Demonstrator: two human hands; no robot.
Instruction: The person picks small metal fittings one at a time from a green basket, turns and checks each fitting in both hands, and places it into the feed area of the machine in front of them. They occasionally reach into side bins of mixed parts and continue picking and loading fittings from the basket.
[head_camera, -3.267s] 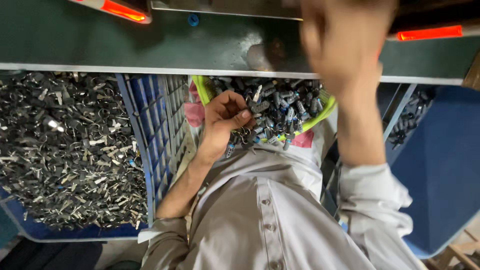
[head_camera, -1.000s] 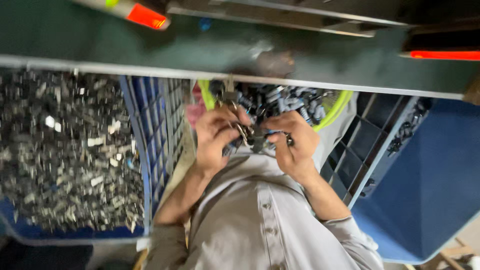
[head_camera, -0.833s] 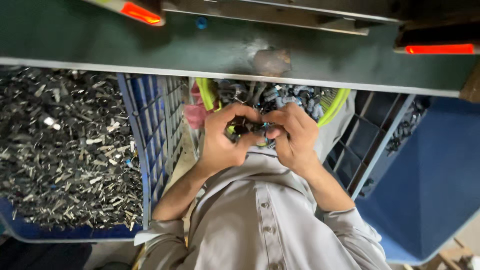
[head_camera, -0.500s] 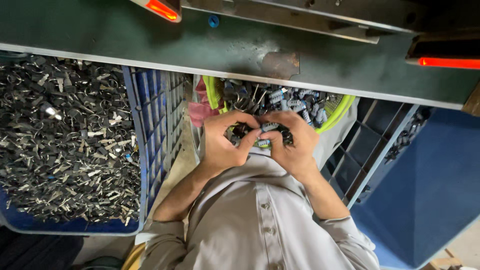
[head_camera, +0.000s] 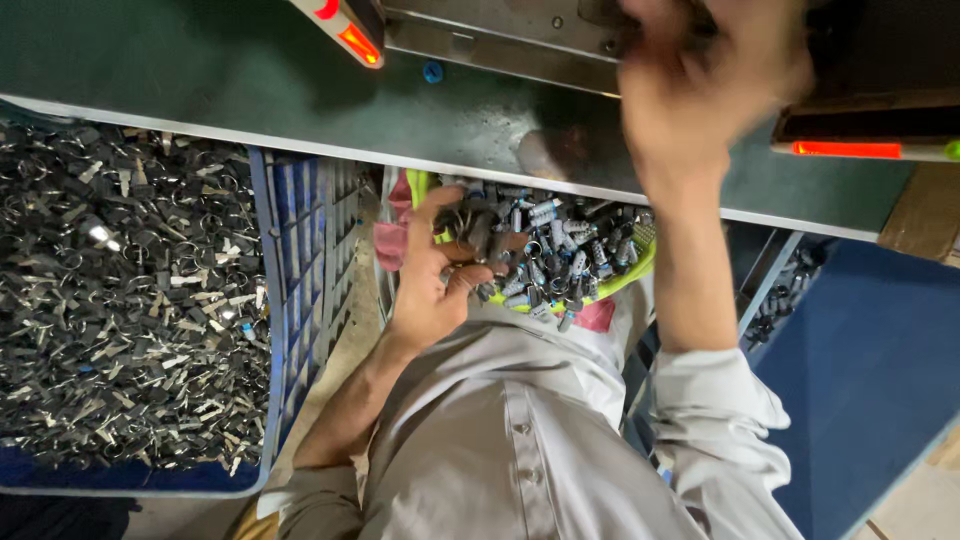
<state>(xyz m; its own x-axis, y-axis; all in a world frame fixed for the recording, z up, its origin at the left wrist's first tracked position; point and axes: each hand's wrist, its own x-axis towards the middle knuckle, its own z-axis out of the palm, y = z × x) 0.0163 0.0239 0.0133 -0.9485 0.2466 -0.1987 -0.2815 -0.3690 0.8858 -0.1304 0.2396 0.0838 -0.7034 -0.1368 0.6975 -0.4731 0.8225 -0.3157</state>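
**Left hand in the parts tray, right hand up at the bench**

The left hand (head_camera: 432, 268) lay in a yellow-green tray (head_camera: 640, 270) on the person's lap, its fingers (head_camera: 470, 278) curled around a few of the small metal parts (head_camera: 560, 250) heaped there; the parts were dark and silvery, some with blue tips. The right hand (head_camera: 705, 80) was raised over the far side of the green bench (head_camera: 230, 90), near a metal plate (head_camera: 500, 45), and was blurred, so whether its fingers were clenched or released could not be told, nor whether they held anything. To the person's left, just beside the tray, stood a blue crate (head_camera: 300, 250) filled with dark metal clips (head_camera: 120, 300). An orange-lit device (head_camera: 350, 30) sat on the bench near the plate, and another orange light (head_camera: 850, 150) showed to the right. The person wore a grey shirt (head_camera: 500, 430).
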